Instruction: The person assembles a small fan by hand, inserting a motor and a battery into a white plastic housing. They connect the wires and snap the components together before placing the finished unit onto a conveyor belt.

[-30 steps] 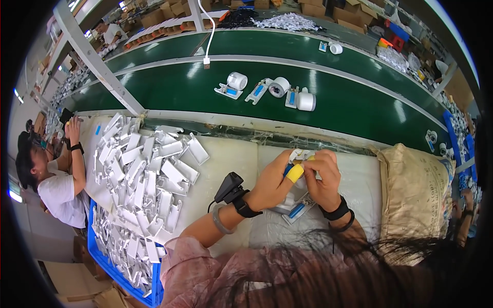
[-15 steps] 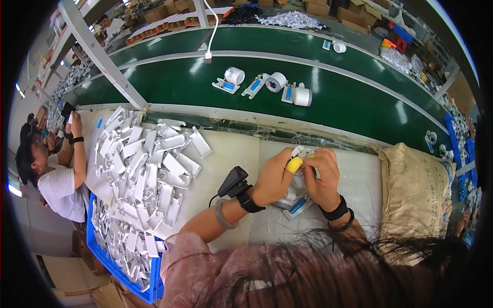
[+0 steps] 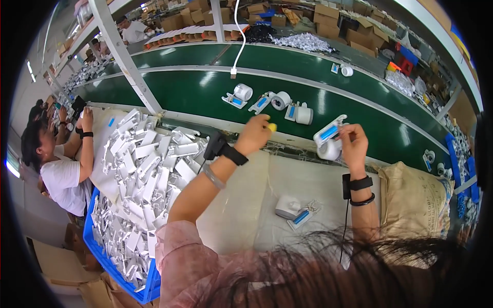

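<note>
My right hand (image 3: 354,147) pinches a white lamp-like assembly (image 3: 329,134), with a flat bracket, a blue strip and a round white head, over the near edge of the green conveyor belt (image 3: 205,97). My left hand (image 3: 251,135) is raised left of it, fingers loosely bent and apart, with nothing seen held. A small yellow cover (image 3: 272,127) shows at a left fingertip, seemingly worn on the thumb. Below, on the pale table covering (image 3: 241,205), lies another assembly (image 3: 288,206) with a blue strip. Several like it, such as a white assembly (image 3: 300,113), rest on the belt.
White plastic brackets (image 3: 146,159) are heaped at the left, spilling toward a blue crate (image 3: 117,272). A brown sack (image 3: 413,200) stands at the right. A white cable (image 3: 240,38) hangs overhead, beside a metal post (image 3: 126,61). A co-worker (image 3: 64,169) is at the far left.
My hands have come apart from over the table. The right has moved up and right with an assembly to the belt edge; the left has moved up and left. The head view has shifted.
</note>
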Tool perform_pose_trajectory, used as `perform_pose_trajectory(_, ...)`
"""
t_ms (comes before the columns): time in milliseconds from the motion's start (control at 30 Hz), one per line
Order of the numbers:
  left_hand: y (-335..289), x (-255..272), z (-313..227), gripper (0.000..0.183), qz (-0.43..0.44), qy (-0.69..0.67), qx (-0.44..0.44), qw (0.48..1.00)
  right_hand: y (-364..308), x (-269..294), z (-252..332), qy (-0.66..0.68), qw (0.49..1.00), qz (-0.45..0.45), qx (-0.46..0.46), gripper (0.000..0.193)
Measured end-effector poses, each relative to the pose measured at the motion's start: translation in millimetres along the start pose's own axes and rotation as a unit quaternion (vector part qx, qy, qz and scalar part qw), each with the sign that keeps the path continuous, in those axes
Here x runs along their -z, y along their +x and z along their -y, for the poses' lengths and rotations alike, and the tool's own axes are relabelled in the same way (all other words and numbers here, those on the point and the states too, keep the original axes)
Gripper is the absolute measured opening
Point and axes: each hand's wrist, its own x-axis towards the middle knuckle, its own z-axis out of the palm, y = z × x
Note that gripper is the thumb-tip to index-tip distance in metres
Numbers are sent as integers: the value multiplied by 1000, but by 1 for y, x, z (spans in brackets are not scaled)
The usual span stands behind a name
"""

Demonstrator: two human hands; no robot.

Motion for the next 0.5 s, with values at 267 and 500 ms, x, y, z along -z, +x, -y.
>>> perform_pose_trajectory(267,81,79,93,40,-264,171,192,930,-3,34,0,-281,955,-50,77,8)
perform_pose_trajectory(500,93,74,120,18,-259,402,121,870,-26,17,21,-216,975,26,43,8)
